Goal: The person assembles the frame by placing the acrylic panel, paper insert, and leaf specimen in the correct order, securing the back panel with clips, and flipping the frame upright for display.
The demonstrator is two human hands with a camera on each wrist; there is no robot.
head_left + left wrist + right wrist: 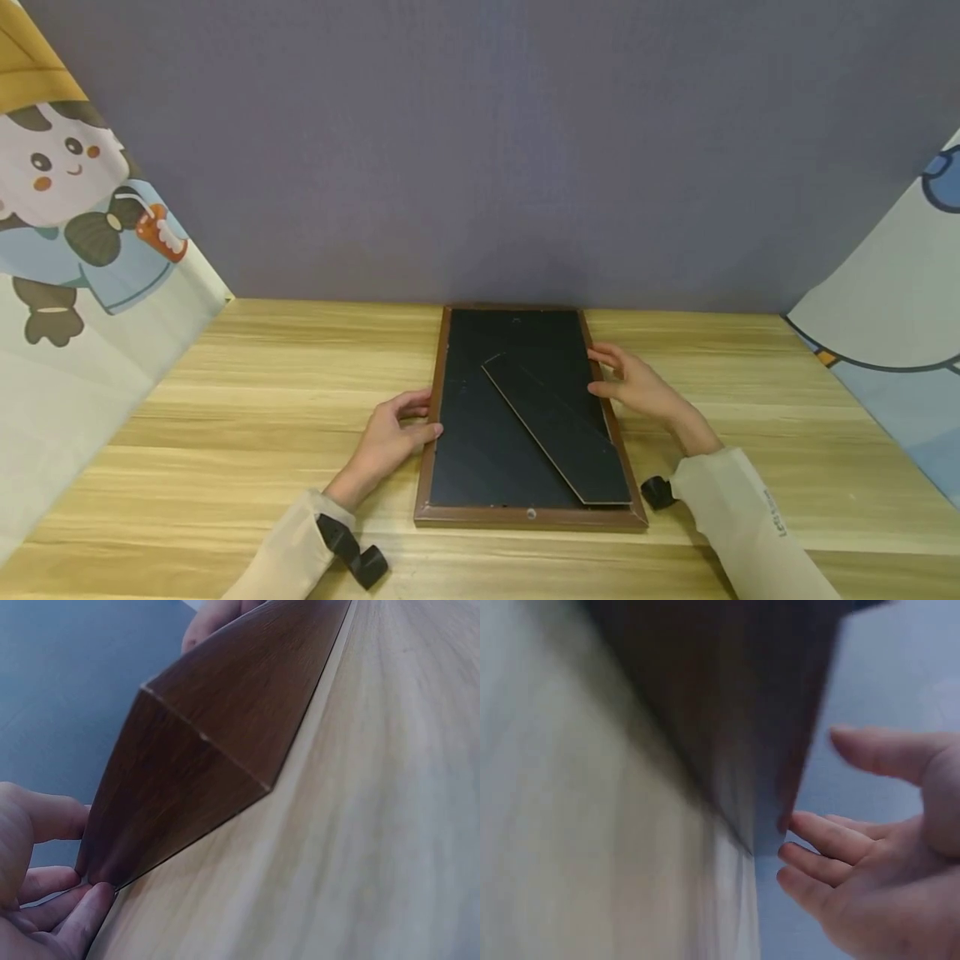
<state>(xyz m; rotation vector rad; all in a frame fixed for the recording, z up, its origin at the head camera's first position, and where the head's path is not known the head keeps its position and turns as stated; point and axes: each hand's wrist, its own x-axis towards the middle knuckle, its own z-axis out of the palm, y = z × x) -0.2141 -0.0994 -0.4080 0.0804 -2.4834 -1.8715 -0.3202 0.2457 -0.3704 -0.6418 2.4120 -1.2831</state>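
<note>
A brown picture frame (pixel 531 518) lies on the table, its black backing (pixel 472 450) facing up. A black easel leg (pixel 558 433) crosses the backing at a slant. My left hand (pixel 386 437) holds the frame's left edge, thumb over the rim and fingers against the side. In the left wrist view, those fingers (pixel 49 885) meet the brown side of the frame (pixel 172 780). My right hand (pixel 641 385) is at the right edge with thumb and fingers spread. The right wrist view has its fingertips (pixel 799 821) by the frame's side and the thumb (pixel 870 754) away from it.
The frame rests on a wood-grain table (pixel 300 358). A grey wall panel (pixel 510 150) stands behind it. Printed cartoon panels flank the table at left (pixel 82 192) and right (pixel 885 308). Black wrist mounts (pixel 352 550) sit on the sleeves.
</note>
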